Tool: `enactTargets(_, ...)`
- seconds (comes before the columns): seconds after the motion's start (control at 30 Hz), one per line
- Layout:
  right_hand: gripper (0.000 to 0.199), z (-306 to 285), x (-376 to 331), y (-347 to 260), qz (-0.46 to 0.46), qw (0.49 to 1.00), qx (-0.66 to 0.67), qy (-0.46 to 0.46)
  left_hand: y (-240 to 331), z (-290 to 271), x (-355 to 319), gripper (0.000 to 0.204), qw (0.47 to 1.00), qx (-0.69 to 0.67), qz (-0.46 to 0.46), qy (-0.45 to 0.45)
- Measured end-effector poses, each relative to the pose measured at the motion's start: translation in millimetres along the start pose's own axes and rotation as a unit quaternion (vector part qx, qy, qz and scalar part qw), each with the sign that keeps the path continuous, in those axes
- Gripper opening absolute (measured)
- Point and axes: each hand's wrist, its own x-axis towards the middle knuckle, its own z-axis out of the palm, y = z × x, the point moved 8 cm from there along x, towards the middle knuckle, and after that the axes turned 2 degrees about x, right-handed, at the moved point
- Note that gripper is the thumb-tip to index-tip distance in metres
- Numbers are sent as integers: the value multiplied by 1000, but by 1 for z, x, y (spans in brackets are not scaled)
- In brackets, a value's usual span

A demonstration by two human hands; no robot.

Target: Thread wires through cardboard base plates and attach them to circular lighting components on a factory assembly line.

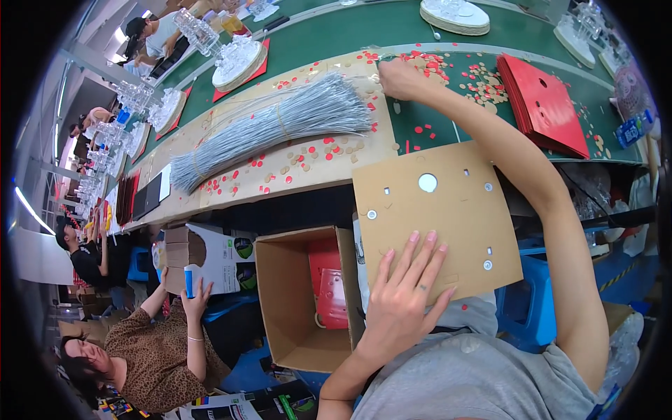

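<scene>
A flat brown board [439, 217] rests tilted across my lap. It has a large round hole, small slots and several metal eyelets. My left hand [406, 304] lies on its lower part, fingers stretched out and pressed flat. Beyond the board, my right arm reaches over the table. My right hand [404, 78] is closed near the scattered red and brown cut-out bits [430, 64]; its fingertips are mostly hidden and what they hold cannot be made out. Left of that hand lies a thick bundle of silvery wire ties [280, 126], held by a band.
An open cardboard box [287, 308] with red sheets inside stands left of my lap. Red folded boards [542, 105] are stacked at the table's right. Clear plastic parts [241, 59] sit along the green table. Beside me, a co-worker [154, 343] holds a printed carton [217, 259].
</scene>
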Motion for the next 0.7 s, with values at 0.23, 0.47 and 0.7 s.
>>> enactTargets(0.23,25,-62,-103,30,-24,978,205,11,-5,-1,6,62,1000,26,16,1)
enactTargets(0.47,24,-78,-212,82,-8,924,381,-18,-8,0,8,60,1000,22,11,9)
enactTargets(0.7,24,-122,-251,114,52,882,458,94,6,4,7,59,1000,4,30,0)
